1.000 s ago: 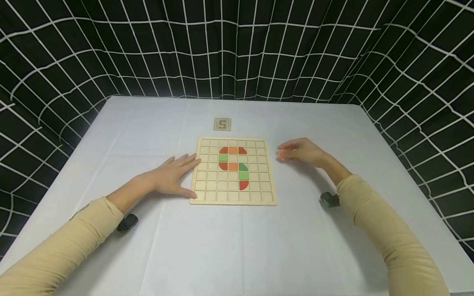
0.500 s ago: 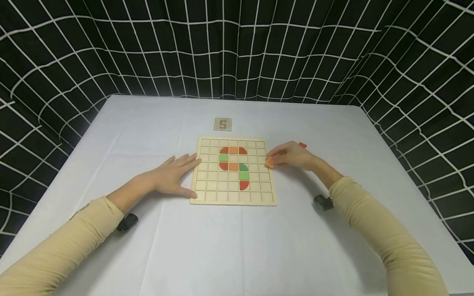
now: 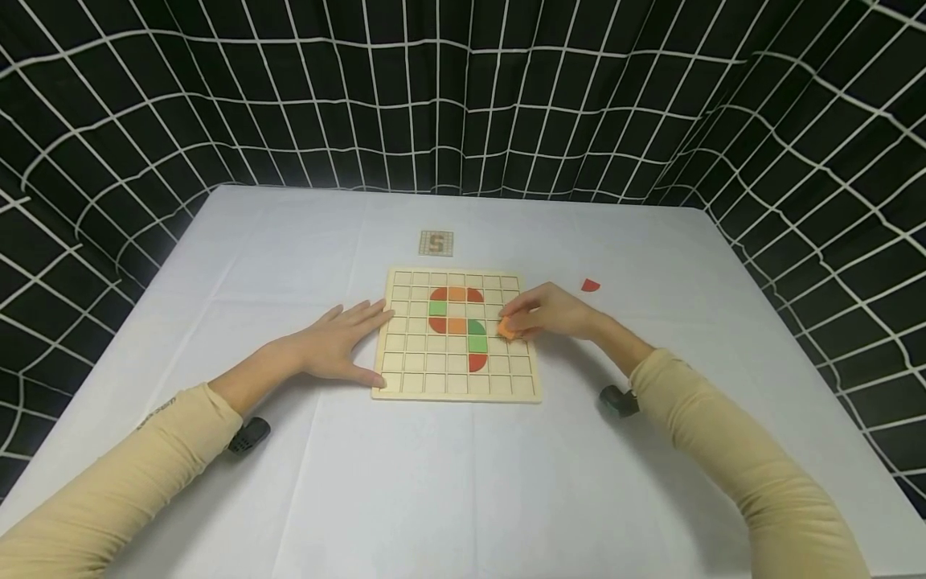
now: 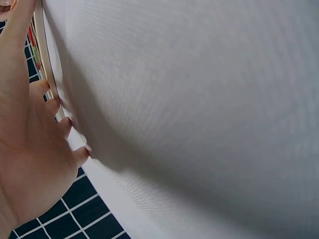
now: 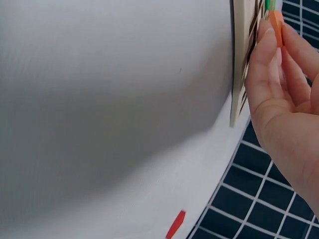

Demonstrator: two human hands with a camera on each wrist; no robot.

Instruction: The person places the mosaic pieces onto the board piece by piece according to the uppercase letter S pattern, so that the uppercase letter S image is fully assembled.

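Note:
A square wooden grid board [image 3: 405,362] lies in the middle of the table, with several red, orange and green tiles set in its cells in a curved shape. My left hand [image 3: 329,346] rests flat with spread, straight fingers on the board's left edge. Over the right part of the board, my right hand [image 3: 553,312] pinches an orange tile [image 3: 506,329] between thumb and fingers. In the right wrist view that orange tile [image 5: 276,29] stands tilted in the fingertips, close to the board [image 5: 240,59]. Whether it touches the board I cannot tell.
A red quarter-round tile [image 3: 590,285] lies on the white table [image 3: 405,482] right of the board. Behind the board is a small pattern card [image 3: 436,244] with a similar figure. A black curtain with white grid lines [image 3: 463,96] hangs around the table.
My right hand has carried the orange tile leftward from the table to over the board. The red tile on the table has come into sight behind it. My left hand stays put.

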